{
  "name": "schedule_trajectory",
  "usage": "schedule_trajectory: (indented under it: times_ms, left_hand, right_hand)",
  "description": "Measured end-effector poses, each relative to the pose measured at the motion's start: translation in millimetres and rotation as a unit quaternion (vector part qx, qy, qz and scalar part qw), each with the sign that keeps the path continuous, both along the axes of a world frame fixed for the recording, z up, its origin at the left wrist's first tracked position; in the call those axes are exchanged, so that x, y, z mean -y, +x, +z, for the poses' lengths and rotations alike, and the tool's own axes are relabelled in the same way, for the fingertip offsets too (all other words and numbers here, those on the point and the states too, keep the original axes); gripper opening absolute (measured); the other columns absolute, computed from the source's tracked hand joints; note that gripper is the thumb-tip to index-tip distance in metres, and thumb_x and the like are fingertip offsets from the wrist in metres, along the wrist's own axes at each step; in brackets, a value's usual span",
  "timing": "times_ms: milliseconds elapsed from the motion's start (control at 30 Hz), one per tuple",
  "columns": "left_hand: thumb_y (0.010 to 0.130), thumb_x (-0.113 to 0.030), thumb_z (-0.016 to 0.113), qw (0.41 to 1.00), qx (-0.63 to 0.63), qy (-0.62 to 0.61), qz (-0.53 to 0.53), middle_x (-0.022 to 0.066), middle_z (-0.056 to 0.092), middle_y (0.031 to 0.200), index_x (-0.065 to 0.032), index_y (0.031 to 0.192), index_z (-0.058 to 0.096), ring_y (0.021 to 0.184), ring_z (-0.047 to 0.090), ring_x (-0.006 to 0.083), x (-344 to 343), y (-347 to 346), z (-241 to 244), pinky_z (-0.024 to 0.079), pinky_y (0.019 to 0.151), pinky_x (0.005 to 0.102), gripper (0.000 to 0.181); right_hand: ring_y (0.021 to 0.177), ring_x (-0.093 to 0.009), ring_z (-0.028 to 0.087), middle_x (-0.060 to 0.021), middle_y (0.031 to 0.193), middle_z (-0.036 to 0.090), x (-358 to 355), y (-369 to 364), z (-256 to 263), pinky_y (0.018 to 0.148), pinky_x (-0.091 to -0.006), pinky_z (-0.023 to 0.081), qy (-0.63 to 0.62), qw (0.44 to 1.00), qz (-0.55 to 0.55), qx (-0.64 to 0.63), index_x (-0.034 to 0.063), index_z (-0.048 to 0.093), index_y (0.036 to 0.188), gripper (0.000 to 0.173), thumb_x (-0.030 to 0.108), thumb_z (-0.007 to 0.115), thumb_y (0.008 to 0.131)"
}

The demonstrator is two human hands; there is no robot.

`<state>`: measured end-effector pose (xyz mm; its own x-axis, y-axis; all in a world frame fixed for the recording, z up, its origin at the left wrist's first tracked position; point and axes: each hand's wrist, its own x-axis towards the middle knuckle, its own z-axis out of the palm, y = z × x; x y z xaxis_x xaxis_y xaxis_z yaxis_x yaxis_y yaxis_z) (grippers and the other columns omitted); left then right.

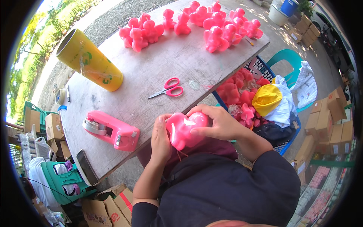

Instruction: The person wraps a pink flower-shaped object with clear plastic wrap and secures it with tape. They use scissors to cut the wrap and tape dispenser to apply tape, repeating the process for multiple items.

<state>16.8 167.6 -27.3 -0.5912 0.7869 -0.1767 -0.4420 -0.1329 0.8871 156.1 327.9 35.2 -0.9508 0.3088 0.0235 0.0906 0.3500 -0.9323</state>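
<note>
Over the table's near edge, both hands hold a glossy pink figure-shaped candle (185,132), which appears to be wrapped in clear film. My left hand (160,139) grips its left side, thumb upward. On its right side, the thumb and fingers of my right hand (217,124) press against the surface. A thin wick-like strand hangs from the candle's lower end. Beyond my hands, scissors (171,90) with pink handles lie on the worn table (153,68). Left of my left hand stands a pink tape dispenser (113,130).
Several pink candles (139,34) stand along the table's far side. A large yellow film roll (90,61) stands at the left, and a phone (85,167) lies at the near-left corner. Right of me, a blue basket (295,134) holds more pink pieces and cloths beside a teal chair (286,58).
</note>
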Motion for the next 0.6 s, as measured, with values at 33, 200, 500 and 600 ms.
schedule_trajectory:
  times_ms: [33, 200, 500, 600]
  left_hand:
    - [0.104, -0.027, 0.036, 1.000, -0.008, -0.007, 0.011, 0.0129, 0.057, 0.116, -0.0002, 0.116, 0.051, 0.106, 0.056, 0.0171, -7.9, 0.1, 3.7, 0.046, 0.090, 0.0312, 0.033]
    - [0.094, -0.010, 0.048, 0.918, -0.385, -0.016, 0.089, 0.0189, 0.056, 0.124, 0.0015, 0.120, 0.049, 0.119, 0.052, 0.0285, -12.0, -6.2, 27.3, 0.041, 0.100, 0.0383, 0.028]
    - [0.089, -0.019, 0.058, 0.744, -0.651, -0.147, 0.035, 0.0225, 0.048, 0.131, 0.0005, 0.124, 0.052, 0.121, 0.048, 0.0374, -141.2, -34.3, 8.7, 0.036, 0.106, 0.0471, 0.040]
    - [0.089, -0.027, 0.058, 0.698, -0.686, -0.207, 0.003, 0.0239, 0.043, 0.137, -0.0014, 0.129, 0.049, 0.127, 0.043, 0.0393, -145.5, -34.7, 4.2, 0.031, 0.107, 0.0537, 0.048]
  right_hand:
    - [0.091, -0.030, 0.065, -0.0171, 0.097, 0.066, -8.1, -1.3, 3.7, 0.081, -0.0361, 0.050, 0.038, 0.999, -0.012, 0.006, 0.0040, 0.060, 0.112, 0.048, 0.035, 0.074, 0.079]
    - [0.084, -0.035, 0.067, -0.0203, 0.089, 0.066, -70.8, -43.7, 18.6, 0.074, -0.0407, 0.052, 0.254, 0.948, -0.177, -0.077, 0.0008, 0.060, 0.105, 0.047, 0.037, 0.073, 0.079]
    - [0.095, -0.038, 0.062, -0.0218, 0.110, 0.060, -158.7, -140.7, -9.1, 0.082, -0.0418, 0.052, 0.471, 0.820, -0.324, 0.024, 0.0058, 0.055, 0.118, 0.048, 0.032, 0.072, 0.081]
    - [0.106, -0.033, 0.056, -0.0198, 0.133, 0.043, -139.6, -126.9, -32.4, 0.087, -0.0386, 0.051, 0.596, 0.739, -0.313, -0.023, 0.0114, 0.054, 0.124, 0.046, 0.026, 0.069, 0.082]
